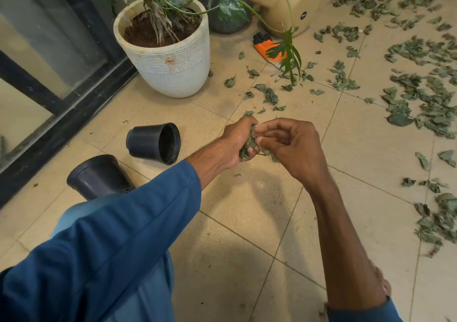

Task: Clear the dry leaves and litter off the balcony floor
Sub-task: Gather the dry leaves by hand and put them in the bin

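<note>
Left grip [236,146] clenched round a wad of dry leaves [248,144], held above the tiled balcony floor [247,212]; right grip [294,146], fingers curled, pinches the same wad from its other side. Loose leaves [420,104] lie scattered over the floor, thickest at right, thinner toward the white planter [170,59]. Two black pots [153,143] lie tipped over at left.

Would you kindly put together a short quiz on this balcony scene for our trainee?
1. True or false: the left grip holds a bunch of dry leaves.
2. The black pot with its mouth showing: A stands upright; B lies on its side; C holds soil.
3. Fill the gap: most scattered leaves lie on the person's ____ side.
Key: 1 true; 2 B; 3 right.
</note>
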`<state>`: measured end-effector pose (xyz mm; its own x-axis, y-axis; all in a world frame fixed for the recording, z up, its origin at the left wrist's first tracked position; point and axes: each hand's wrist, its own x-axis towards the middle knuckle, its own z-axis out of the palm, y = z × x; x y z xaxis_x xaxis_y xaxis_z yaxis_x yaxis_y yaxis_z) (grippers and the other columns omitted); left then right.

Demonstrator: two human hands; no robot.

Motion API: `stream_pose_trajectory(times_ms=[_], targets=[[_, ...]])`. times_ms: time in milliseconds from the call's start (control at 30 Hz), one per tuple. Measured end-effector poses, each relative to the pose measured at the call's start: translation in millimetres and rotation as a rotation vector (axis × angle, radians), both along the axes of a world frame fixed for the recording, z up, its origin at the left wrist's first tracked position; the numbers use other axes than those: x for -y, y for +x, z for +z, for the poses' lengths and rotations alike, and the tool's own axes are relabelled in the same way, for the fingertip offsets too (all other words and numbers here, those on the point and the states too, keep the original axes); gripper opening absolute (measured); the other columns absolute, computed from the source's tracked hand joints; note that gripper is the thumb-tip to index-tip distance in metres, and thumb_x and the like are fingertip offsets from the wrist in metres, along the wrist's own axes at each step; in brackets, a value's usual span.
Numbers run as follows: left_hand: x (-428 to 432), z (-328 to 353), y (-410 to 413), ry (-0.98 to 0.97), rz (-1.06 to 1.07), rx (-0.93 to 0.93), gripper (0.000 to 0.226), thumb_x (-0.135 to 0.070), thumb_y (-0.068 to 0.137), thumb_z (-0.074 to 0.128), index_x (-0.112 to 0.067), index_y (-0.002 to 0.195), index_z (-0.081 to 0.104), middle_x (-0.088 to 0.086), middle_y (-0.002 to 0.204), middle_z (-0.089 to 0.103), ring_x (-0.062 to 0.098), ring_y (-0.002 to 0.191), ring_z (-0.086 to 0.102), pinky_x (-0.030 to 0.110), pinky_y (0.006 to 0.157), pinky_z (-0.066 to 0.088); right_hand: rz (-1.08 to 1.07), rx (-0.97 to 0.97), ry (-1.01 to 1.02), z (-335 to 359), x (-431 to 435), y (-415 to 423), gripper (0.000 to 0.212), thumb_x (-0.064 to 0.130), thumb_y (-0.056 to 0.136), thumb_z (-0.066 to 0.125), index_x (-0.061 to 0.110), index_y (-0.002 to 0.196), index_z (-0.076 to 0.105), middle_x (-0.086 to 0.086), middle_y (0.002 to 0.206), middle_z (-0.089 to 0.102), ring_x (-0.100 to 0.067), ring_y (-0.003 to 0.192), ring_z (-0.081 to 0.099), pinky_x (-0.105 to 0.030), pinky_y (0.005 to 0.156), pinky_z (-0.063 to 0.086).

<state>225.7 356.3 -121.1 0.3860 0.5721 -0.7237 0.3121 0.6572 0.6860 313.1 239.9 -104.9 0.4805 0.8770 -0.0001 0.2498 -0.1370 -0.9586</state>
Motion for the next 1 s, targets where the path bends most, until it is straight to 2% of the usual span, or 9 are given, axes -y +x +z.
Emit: stream_pose_trajectory(times_ms=[200,300,367,433,500,633,733,800,1000], targets=[[2.7,7.2,-1.2,-0.005,-0.046,0.004,0.033,-0.028,0.098,0.056,-0.016,0.066,0.058,0.003,0.063,0.058,0.014,0.046,0.047,0.016,0.035,0.032,-0.189,-0.193,0.041,-10.2,13.9,29.2,0.016,0.006,0.085,0.079,0.005,0.101,0.074,-0.009,0.091,0.077,-0.026,0.080,0.076,-0.035,0.072,0.063],[1.5,8.6,-4.8,-0.021,-0.058,0.009,0.036,-0.027,0.098,0.055,-0.018,0.063,0.056,0.001,0.063,0.058,0.014,0.046,0.047,0.016,0.034,0.032,-0.393,0.006,-0.134,-55.0,27.8,66.3,0.013,0.010,0.085,0.079,0.017,0.096,0.077,-0.001,0.088,0.078,-0.019,0.081,0.075,-0.043,0.080,0.063],[1.1,9.9,-7.4,-0.025,-0.071,0.009,0.036,-0.028,0.099,0.054,-0.018,0.065,0.056,0.001,0.063,0.058,0.013,0.045,0.047,0.017,0.034,0.032,-0.486,0.127,-0.291,-84.9,36.9,84.2,0.016,0.010,0.084,0.078,0.019,0.098,0.078,0.002,0.093,0.077,-0.015,0.083,0.073,-0.040,0.088,0.060],[-0.2,11.1,-9.3,-0.026,-0.087,0.010,0.036,-0.029,0.100,0.054,-0.018,0.065,0.056,0.001,0.063,0.058,0.013,0.046,0.047,0.017,0.034,0.033,-0.492,0.161,-0.397,-105.3,42.5,91.5,0.020,0.012,0.085,0.079,0.013,0.105,0.077,-0.004,0.105,0.076,-0.014,0.085,0.068,-0.027,0.084,0.054],[-1.4,13.3,-10.5,-0.030,-0.100,0.018,0.036,-0.028,0.100,0.054,-0.018,0.065,0.056,0.001,0.063,0.058,0.013,0.047,0.047,0.017,0.034,0.033,-0.433,0.188,-0.455,-119.6,40.0,93.0,0.029,0.020,0.086,0.080,0.010,0.113,0.074,-0.006,0.112,0.073,-0.016,0.086,0.065,-0.022,0.075,0.046],[-2.8,16.4,-11.6,-0.031,-0.118,0.035,0.038,-0.027,0.101,0.053,-0.018,0.065,0.056,0.000,0.062,0.057,0.012,0.047,0.047,0.017,0.033,0.033,-0.196,0.277,-0.492,-135.0,23.7,82.0,0.046,0.024,0.080,0.086,0.014,0.122,0.071,0.002,0.110,0.066,-0.019,0.098,0.065,-0.030,0.083,0.052],[-1.4,15.9,-11.5,-0.035,-0.135,0.031,0.037,-0.028,0.101,0.053,-0.018,0.065,0.056,0.001,0.064,0.058,0.012,0.049,0.047,0.017,0.033,0.033,-0.198,0.434,-0.501,-146.4,20.6,75.8,0.028,0.017,0.083,0.081,0.013,0.111,0.077,-0.005,0.108,0.076,-0.019,0.089,0.069,-0.033,0.081,0.058],[-0.8,14.9,-11.1,-0.033,-0.144,0.024,0.037,-0.028,0.100,0.053,-0.018,0.065,0.056,0.001,0.065,0.058,0.013,0.049,0.047,0.018,0.033,0.034,-0.244,0.443,-0.500,-148.3,26.3,74.5,0.020,0.016,0.087,0.078,0.011,0.107,0.078,-0.006,0.102,0.077,-0.020,0.085,0.070,-0.034,0.079,0.058],[-0.7,16.7,-11.5,-0.041,-0.161,0.026,0.036,-0.028,0.100,0.052,-0.017,0.066,0.055,0.001,0.065,0.057,0.012,0.048,0.047,0.017,0.033,0.034,-0.392,0.390,-0.497,-146.2,51.9,84.0,0.019,0.009,0.086,0.077,0.006,0.105,0.078,-0.013,0.101,0.076,-0.028,0.090,0.070,-0.030,0.081,0.052]])
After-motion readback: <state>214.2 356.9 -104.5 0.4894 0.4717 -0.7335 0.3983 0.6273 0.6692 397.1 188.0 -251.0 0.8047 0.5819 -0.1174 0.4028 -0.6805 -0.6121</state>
